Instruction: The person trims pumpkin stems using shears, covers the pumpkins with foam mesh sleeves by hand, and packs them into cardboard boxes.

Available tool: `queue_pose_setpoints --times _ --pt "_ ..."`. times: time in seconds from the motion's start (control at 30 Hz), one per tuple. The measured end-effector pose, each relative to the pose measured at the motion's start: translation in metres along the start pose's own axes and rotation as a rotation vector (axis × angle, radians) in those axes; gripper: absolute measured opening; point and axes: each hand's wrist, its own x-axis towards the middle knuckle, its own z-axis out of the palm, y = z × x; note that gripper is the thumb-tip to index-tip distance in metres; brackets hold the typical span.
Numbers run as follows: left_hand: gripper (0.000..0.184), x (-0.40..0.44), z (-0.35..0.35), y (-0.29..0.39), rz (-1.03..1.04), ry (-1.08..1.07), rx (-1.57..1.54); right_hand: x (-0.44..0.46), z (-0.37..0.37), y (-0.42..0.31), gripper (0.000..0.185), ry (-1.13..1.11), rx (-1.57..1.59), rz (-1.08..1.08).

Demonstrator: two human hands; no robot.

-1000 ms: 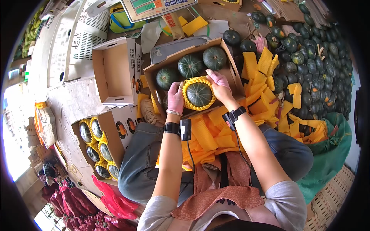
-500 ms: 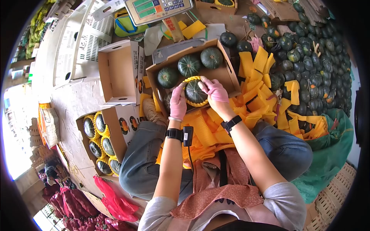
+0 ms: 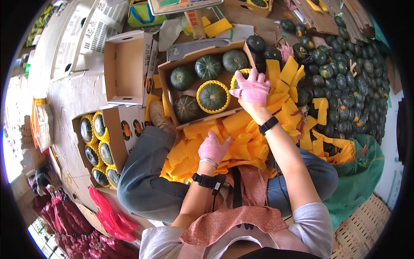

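Note:
My right hand (image 3: 253,88), in a pink glove, lies spread over a netted squash (image 3: 241,77) at the right end of the open cardboard box (image 3: 172,123); the palm hides much of it. Beside it in the box sits a dark green squash in a yellow foam net (image 3: 213,96). Bare squashes fill the other places, among them one (image 3: 186,108) at the lower left and one (image 3: 208,67) in the back row. Over the pile of yellow foam nets (image 3: 243,149) is my left hand (image 3: 213,148), also gloved, its thumb apart and some fingers hidden from view.
A box of netted squashes (image 3: 113,146) stands at the left, below an empty box (image 3: 125,69). Many squashes (image 3: 345,86) are heaped at the right, near a green sack (image 3: 366,172). A scale (image 3: 185,5) is at the top, crates (image 3: 88,39) at the upper left.
The netted squash that both hands held now sits released in the box. My left hand has drawn back to the nets, and my right has moved right onto another netted squash.

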Motion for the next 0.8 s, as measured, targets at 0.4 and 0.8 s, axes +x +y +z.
queue_pose_setpoints --times 0.4,0.8 --pt "0.031 -0.004 -0.002 -0.047 0.012 -0.046 -0.469 -0.028 -0.044 -0.007 0.056 -0.134 0.201 -0.25" --pt "0.033 -0.052 -0.011 -0.057 1.017 0.429 -0.393 -0.168 -0.113 -0.044 0.016 0.005 1.102 -0.436"
